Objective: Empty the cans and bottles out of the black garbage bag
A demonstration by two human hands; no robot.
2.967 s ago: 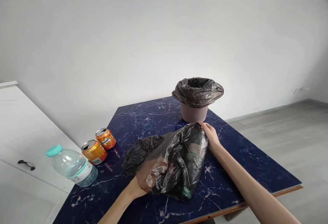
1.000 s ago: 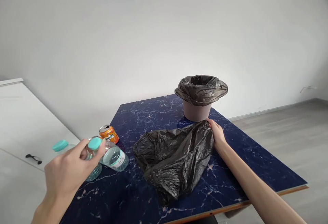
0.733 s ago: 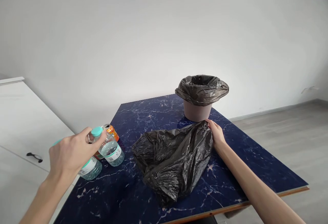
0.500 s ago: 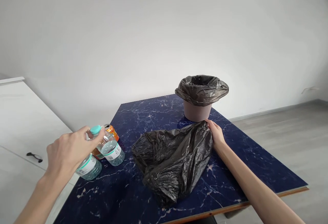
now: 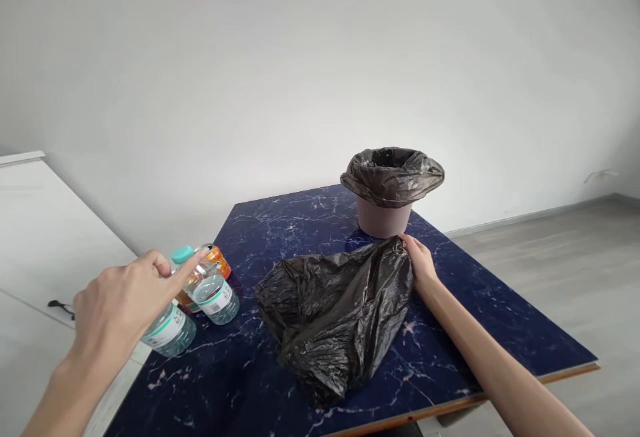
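In the head view I count two plastic bottles, two orange drink cans, two black plastic bags and one bin. The left hand (image 5: 117, 304) has thumb and forefinger parted at the neck of the farther bottle (image 5: 216, 297); whether they grip it, I can't tell. That bottle stands on the blue marbled table (image 5: 280, 224), clear, with a teal cap (image 5: 182, 254) and a white label. The nearer bottle (image 5: 173, 332), a matching one, is partly behind the hand; just beyond are the front can (image 5: 189, 302), mostly hidden, and the rear can (image 5: 218, 260). The right hand (image 5: 419, 260) pinches a crumpled bag (image 5: 345, 317) by its corner, contents unseen. Just past that hand, the pinkish bin (image 5: 384, 219) holds a liner bag (image 5: 395, 187) folded over its rim, its inside dark.
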